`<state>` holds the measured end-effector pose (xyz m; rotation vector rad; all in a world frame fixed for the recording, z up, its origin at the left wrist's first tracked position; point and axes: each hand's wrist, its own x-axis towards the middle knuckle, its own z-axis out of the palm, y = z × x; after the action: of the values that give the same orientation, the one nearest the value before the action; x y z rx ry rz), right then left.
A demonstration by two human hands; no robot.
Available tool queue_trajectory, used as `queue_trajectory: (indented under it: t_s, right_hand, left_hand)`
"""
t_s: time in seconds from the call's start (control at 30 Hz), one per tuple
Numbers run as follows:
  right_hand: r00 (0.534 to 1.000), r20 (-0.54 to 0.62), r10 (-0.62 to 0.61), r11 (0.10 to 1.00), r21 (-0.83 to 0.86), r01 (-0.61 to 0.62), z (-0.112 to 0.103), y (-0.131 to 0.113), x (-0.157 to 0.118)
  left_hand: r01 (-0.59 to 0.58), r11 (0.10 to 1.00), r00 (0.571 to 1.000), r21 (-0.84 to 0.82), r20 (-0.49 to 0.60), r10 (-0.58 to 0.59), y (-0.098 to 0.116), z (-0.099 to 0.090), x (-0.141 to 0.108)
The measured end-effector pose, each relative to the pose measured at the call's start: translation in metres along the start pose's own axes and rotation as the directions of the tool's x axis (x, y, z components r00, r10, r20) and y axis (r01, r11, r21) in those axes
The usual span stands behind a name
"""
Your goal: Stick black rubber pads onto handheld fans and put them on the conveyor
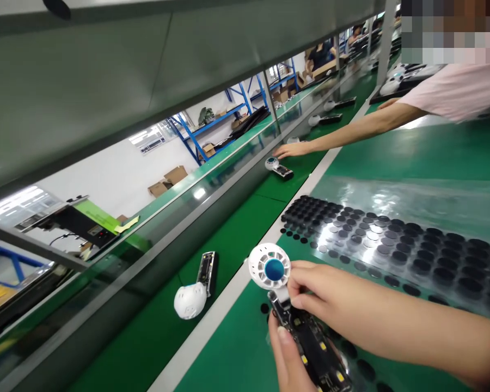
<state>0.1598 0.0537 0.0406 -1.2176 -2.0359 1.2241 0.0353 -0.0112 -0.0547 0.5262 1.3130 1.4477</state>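
A device with a round white vented head, a blue centre and a black body with a circuit board is held in front of me. My left hand grips the black body from below, its thumb along the near side. Fingers of my right hand are closed on the device near the neck, just right of the white head. Another such device lies on the green belt to the left, its black part pointing away.
A sheet of black round discs lies on the green table at right. At the far right, a person's arm reaches over the belt near another device. A metal rail runs along the belt.
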Motion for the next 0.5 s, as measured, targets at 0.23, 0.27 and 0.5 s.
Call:
queue_trajectory:
  t_s: [0.23,0.27,0.5]
  right_hand:
    - [0.999,-0.002,-0.036,0.992,-0.119,0.036,0.007,0.006,-0.003]
    - [1.0,0.0,-0.021,0.991,-0.133,0.021,0.007,0.004,-0.003]
    - [0.997,0.059,0.056,0.976,-0.215,-0.042,0.008,-0.003,-0.001]
  left_hand:
    - [-0.014,1.0,0.993,0.011,-0.12,0.015,-0.001,0.016,-0.007]
    - [-0.011,1.0,0.991,-0.005,-0.131,0.01,-0.001,0.018,-0.008]
    - [0.032,0.999,0.995,0.031,-0.094,-0.029,0.004,0.02,-0.008]
